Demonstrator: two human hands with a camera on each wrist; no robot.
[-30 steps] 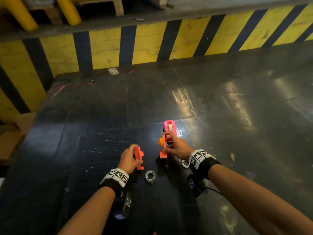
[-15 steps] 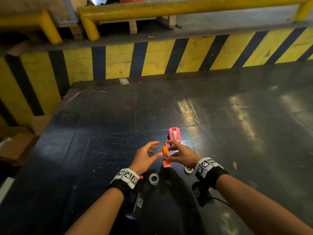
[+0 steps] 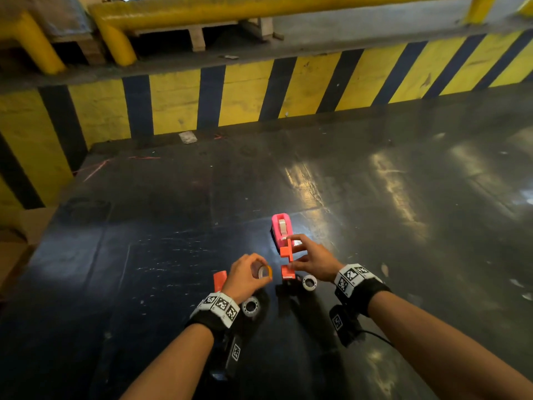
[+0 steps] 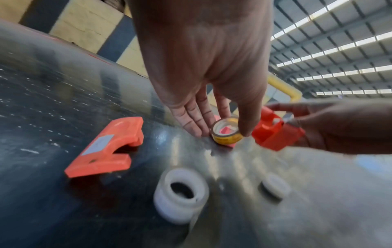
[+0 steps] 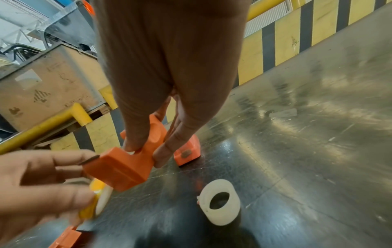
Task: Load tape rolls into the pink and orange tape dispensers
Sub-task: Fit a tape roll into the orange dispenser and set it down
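**Tape roll pinched beside the orange dispenser**

While the left hand [image 3: 243, 274] pinched a yellow-cored tape roll [image 3: 265, 272] between thumb and fingers at lower centre frame, the right hand [image 3: 313, 259] grasped the orange dispenser half [image 3: 287, 256] just right of it. Pink dispenser [image 3: 281, 228] stood directly above, tape inside. Second orange half [image 4: 106, 147] lay lower left; two white spools [image 4: 180, 194] rested on the dark floor [image 3: 403, 255].
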